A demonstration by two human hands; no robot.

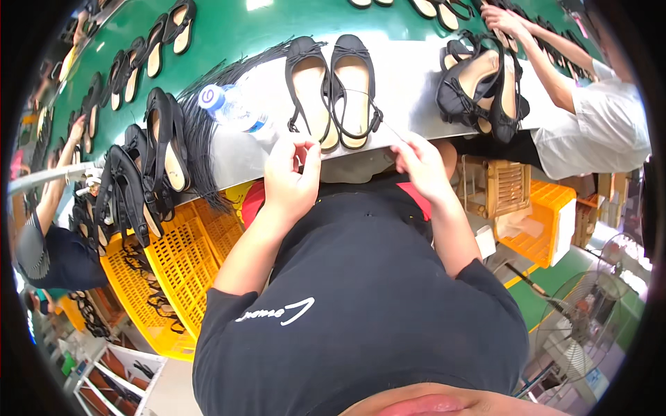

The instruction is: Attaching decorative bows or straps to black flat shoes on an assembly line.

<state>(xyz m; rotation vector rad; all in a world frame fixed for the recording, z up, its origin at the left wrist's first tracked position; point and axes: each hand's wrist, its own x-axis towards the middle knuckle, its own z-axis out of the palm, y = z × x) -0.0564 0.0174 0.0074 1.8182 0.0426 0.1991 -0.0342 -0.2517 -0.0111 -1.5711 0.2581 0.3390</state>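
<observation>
Two black slingback flats with bows, a left shoe (306,73) and a right shoe (355,76), lie side by side on the metal bench in front of me, toes away. A thin line crosses the opening of the right shoe. My left hand (293,179) is by the heel of the left shoe, fingers curled; what they hold, if anything, is hidden. My right hand (424,168) is just right of the right shoe's heel, fingers pinched on a thin cord (393,131) that runs toward that shoe's strap buckle.
Left of the pair are a clear bottle (239,113), a bundle of black cords (200,135) and stacked black shoes (163,135). More shoes (479,90) are piled at right, near a co-worker's arm (548,73). Beyond runs a green belt (229,31); yellow crates (184,256) stand below left.
</observation>
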